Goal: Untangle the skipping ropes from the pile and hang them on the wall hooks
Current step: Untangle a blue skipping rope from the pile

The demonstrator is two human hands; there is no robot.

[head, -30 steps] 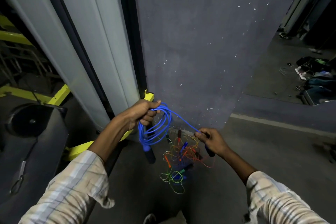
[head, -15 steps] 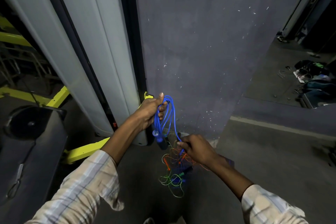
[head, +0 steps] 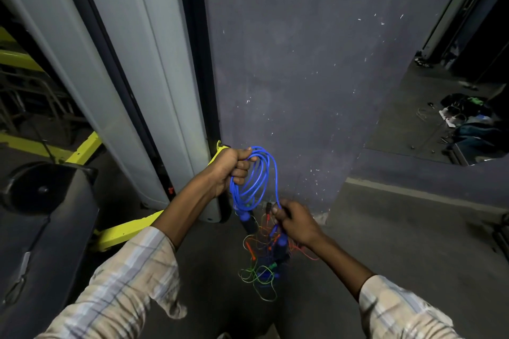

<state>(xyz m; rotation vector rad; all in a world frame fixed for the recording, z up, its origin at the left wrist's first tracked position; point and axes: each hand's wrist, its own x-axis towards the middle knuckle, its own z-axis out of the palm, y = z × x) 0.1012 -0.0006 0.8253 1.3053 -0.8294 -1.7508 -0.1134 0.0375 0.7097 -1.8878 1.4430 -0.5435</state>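
The right hand (head: 296, 224) gripped one end of the blue rope (head: 254, 176), fingers curled around it, above the tangled pile (head: 264, 259) on the floor. The left hand (head: 230, 166) clenched the rope's coils, held up before the grey wall (head: 303, 63).

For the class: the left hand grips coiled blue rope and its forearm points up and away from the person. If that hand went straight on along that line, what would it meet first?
Probably the grey wall. The left hand, gripping the blue rope, aims there, though depth is unclear.
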